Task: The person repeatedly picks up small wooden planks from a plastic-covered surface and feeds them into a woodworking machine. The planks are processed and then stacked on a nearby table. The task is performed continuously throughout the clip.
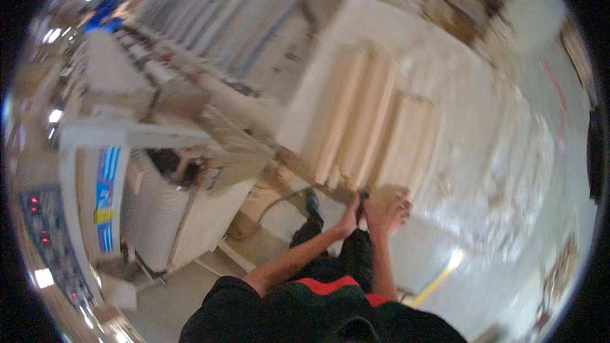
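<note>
My left hand (349,220) and my right hand (386,213) are close together in front of my body, at the near end of the wooden strips. Motion blurs both. The right hand's fingers are apart, with no held thing visible. How the left hand's fingers lie is unclear; a small dark patch shows beside its fingertips, and I cannot tell whether it is held. Just beyond the hands, long pale wooden strips (346,117) lie side by side in a stack. A shorter group of strips (410,140) lies to their right.
Under the wood spreads a whitish sheet-like surface (470,133), wrinkled and shiny on its right. At left stands a machine with a pale frame (127,134) and a panel with red lights (47,228). Grey rails (222,19) run beyond. A yellow floor line (435,282) is at right.
</note>
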`<state>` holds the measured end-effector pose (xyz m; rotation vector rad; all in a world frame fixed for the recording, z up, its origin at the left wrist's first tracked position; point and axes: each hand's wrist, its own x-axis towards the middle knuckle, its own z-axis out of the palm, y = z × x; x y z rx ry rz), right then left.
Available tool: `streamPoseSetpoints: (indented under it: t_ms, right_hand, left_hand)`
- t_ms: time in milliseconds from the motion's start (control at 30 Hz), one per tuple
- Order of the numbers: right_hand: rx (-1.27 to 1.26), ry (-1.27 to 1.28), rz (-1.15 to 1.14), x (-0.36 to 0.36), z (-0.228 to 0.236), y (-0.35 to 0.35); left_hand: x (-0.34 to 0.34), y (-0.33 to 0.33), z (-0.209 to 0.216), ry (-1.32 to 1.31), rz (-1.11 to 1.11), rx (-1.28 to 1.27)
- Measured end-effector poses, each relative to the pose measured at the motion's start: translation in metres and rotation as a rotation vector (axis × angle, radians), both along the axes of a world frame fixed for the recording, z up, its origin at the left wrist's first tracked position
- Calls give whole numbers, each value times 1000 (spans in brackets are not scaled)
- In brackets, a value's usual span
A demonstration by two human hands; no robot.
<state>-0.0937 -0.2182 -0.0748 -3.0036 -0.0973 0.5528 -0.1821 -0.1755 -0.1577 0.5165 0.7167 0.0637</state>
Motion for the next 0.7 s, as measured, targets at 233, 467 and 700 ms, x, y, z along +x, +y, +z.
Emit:
streamPoseSetpoints:
  t_ms: [233,467,700]
  right_hand:
    - [108,-8,-122,-68,13,-18]
    - [184,-25,-199,-114,27,-36]
    - [348,40,-80,-147,55,-97]
  left_hand:
    - [-71,17,-31,62,-282,-529]
    - [-54,42,21,-85,-503,-529]
    - [15,-18,62,-517,-236,-676]
